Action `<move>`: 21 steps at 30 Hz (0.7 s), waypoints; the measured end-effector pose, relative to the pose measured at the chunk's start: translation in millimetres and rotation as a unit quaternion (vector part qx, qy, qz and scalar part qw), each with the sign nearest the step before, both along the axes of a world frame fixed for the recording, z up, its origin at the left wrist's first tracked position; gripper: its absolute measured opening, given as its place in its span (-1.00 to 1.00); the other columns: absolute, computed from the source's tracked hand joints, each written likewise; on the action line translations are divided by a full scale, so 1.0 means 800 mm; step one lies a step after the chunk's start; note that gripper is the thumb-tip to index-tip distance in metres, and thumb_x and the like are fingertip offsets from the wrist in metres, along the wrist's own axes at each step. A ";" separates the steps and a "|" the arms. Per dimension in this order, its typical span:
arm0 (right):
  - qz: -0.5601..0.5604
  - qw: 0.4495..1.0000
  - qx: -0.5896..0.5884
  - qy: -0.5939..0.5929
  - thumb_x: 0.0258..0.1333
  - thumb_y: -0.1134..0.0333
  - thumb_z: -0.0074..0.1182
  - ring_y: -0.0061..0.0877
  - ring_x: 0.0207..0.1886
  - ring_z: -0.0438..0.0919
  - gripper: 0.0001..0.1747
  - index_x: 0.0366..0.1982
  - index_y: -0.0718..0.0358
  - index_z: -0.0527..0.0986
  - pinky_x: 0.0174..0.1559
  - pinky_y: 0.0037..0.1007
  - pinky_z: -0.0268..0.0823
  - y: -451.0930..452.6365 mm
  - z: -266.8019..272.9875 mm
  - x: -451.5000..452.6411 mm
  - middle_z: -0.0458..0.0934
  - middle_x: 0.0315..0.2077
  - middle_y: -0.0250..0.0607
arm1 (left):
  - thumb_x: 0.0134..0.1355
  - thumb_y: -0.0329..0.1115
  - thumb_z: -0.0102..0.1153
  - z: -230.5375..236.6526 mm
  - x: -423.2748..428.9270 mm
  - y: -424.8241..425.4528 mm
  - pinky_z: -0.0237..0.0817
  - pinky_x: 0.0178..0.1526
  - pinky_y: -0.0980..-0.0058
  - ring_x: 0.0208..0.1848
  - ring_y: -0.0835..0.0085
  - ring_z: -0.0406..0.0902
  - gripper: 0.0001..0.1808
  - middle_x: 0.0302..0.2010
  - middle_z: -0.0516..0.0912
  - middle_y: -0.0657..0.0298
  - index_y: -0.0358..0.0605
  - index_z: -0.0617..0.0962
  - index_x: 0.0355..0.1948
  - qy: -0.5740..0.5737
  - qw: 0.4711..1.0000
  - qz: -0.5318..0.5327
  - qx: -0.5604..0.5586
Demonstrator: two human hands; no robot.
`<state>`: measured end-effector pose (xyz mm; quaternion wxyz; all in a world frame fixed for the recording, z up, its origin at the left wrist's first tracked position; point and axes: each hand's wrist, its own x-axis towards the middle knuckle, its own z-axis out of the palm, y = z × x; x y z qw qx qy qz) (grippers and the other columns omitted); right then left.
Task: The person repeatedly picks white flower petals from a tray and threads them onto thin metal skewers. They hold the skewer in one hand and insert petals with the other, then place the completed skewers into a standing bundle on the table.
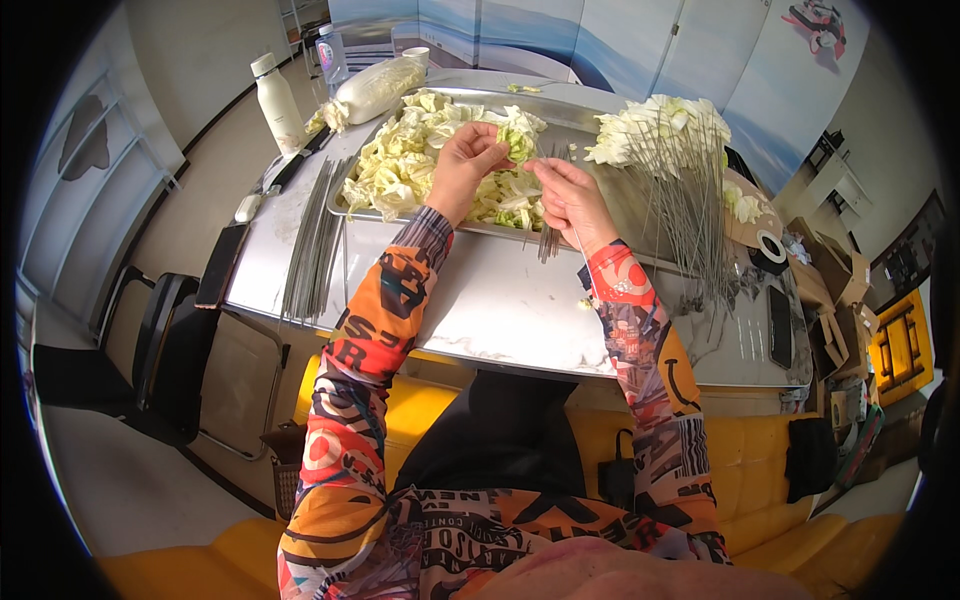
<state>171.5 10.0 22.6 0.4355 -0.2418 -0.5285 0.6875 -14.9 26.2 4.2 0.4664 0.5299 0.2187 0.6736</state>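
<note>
Over a metal tray (480, 226), my left hand (474, 159) pinches a piece of napa cabbage leaf (517, 139) between thumb and fingers. Just to its right, my right hand (568, 196) grips a thin metal skewer (585, 262), whose lower end runs down past the wrist. The fingertips of both hands almost meet; whether the skewer tip touches the leaf cannot be made out. Torn cabbage leaves (390, 161) fill the tray's left part. Bare skewers (550, 244) lie across its front rim, below my right hand.
Skewers loaded with cabbage (652, 135) fan over the tray's right side. More bare skewers (311, 240) lie at left. Around the table (517, 300) edge are a whole cabbage (382, 86), a white bottle (279, 105), a tape roll (770, 246) and a phone (780, 326).
</note>
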 end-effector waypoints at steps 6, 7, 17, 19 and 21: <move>-0.035 0.999 -0.003 -0.002 0.14 0.33 0.17 -0.87 -0.73 0.04 -0.85 -0.33 0.21 0.45 -0.69 -0.69 -0.11 0.002 -0.004 -0.002 0.16 -0.69 -0.66 | 0.21 -0.59 0.09 0.000 0.019 -0.009 0.38 -0.10 0.63 -0.24 0.60 0.56 -0.81 -0.32 0.60 0.38 -0.13 0.47 -0.17 -0.031 0.997 -0.074 -0.009; -0.046 0.999 -0.003 -0.003 0.13 0.34 0.17 -0.87 -0.73 0.05 -0.85 -0.35 0.21 0.45 -0.69 -0.69 -0.11 0.001 -0.003 -0.003 0.16 -0.69 -0.66 | 0.20 -0.59 0.10 0.000 0.021 -0.010 0.36 -0.12 0.65 -0.24 0.61 0.55 -0.81 -0.32 0.60 0.37 -0.15 0.47 -0.18 -0.036 0.997 -0.074 -0.011; -0.085 0.996 -0.002 0.023 0.14 0.39 0.16 -0.89 -0.73 0.06 -0.88 -0.37 0.17 0.43 -0.69 -0.73 -0.13 0.005 -0.007 -0.005 0.24 -0.66 -0.66 | 0.18 -0.55 0.15 -0.002 0.022 -0.010 0.35 -0.18 0.65 -0.29 0.60 0.55 -0.79 -0.33 0.60 0.32 -0.22 0.48 -0.15 -0.011 0.999 -0.044 -0.017; -0.092 0.995 0.007 0.029 0.13 0.40 0.16 -0.89 -0.72 0.07 -0.88 -0.37 0.17 0.43 -0.68 -0.73 -0.13 0.007 -0.008 -0.006 0.26 -0.65 -0.65 | 0.20 -0.52 0.15 0.000 0.022 -0.010 0.36 -0.19 0.64 -0.31 0.59 0.55 -0.78 -0.33 0.61 0.32 -0.23 0.48 -0.12 0.001 0.999 -0.043 -0.027; -0.107 0.994 0.011 0.033 0.13 0.40 0.16 -0.89 -0.71 0.08 -0.89 -0.36 0.17 0.44 -0.68 -0.74 -0.12 0.006 -0.007 -0.007 0.29 -0.63 -0.65 | 0.21 -0.49 0.14 0.000 0.021 -0.011 0.36 -0.20 0.63 -0.33 0.59 0.55 -0.77 -0.34 0.61 0.31 -0.25 0.48 -0.10 0.017 0.998 -0.046 -0.037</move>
